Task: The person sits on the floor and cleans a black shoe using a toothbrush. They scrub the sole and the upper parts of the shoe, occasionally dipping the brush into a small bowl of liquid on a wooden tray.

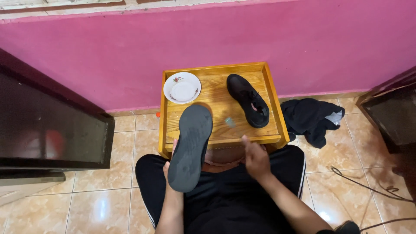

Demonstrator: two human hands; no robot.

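Observation:
My left hand [170, 167] holds a black shoe [190, 147] from underneath, with its dark grey sole turned up toward me. My right hand [255, 159] hovers just right of it near the front edge of a small wooden tray table [273, 93], fingers loosely curled; a small blurred pale object [229, 121] shows above its fingertips, and whether the hand holds it I cannot tell. A second black shoe [248, 100] lies upright on the table's right side. A white saucer [182, 87] with a small flower print sits at the table's back left corner.
A pink wall [216, 39] runs behind the table. Dark furniture [47, 130] stands at left and more at right [392, 117]. A crumpled black garment [313, 118] lies on the tiled floor right of the table, with black cables [368, 186] nearby.

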